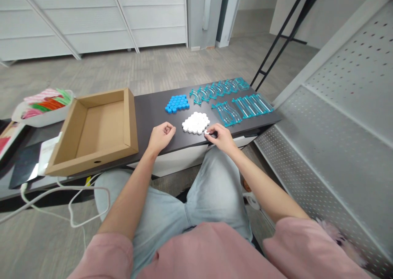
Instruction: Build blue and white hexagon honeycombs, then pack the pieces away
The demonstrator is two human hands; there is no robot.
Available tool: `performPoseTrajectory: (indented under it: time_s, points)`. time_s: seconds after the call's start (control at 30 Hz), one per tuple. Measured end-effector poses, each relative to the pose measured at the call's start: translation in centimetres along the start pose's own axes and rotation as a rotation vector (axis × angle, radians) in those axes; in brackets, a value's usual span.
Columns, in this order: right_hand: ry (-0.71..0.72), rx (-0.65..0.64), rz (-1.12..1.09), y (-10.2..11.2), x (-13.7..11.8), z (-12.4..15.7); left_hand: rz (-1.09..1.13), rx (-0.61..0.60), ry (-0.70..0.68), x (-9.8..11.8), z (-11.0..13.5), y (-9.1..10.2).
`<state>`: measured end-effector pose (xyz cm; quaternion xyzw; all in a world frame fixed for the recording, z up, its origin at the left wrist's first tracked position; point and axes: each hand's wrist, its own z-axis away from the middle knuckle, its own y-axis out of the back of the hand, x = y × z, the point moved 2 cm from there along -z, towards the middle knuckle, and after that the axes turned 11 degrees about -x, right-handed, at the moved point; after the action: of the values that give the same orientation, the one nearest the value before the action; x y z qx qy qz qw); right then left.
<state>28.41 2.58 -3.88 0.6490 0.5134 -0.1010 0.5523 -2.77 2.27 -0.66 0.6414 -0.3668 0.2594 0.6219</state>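
My right hand (220,136) pinches a small white hexagonal piece (206,133) at the near right edge of a flat cluster of white hexagonal pieces (195,122). To the left of that cluster, my left hand (162,136) rests on the dark tabletop (150,107) with its fingers curled in; nothing shows in them. Behind the white pieces lies a similar cluster of blue pieces (177,103). On the right are clear tubes with teal ends: a curved row (215,91) at the back, wavy ones (227,113) nearer, and straight ones (252,106) beside those.
An open cardboard box (132,119) stands left of my left hand. Further left are a white bin (39,119) of colourful strips and a dark tablet (26,164). White cables (73,187) hang over the front edge. A perforated metal panel (337,148) borders the right side.
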Motion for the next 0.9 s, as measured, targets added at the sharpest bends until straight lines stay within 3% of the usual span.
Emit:
performPoseTrajectory:
  time_s: [0.27,0.9]
  points:
    - [-0.105,-0.035,-0.014,-0.21,-0.53,-0.28,-0.021,-0.006,0.007,0.10,0.13,0.04]
    - [-0.188,0.019,-0.029,-0.90,0.15,-0.15,-0.065,-0.026,0.004,-0.49,-0.01,-0.18]
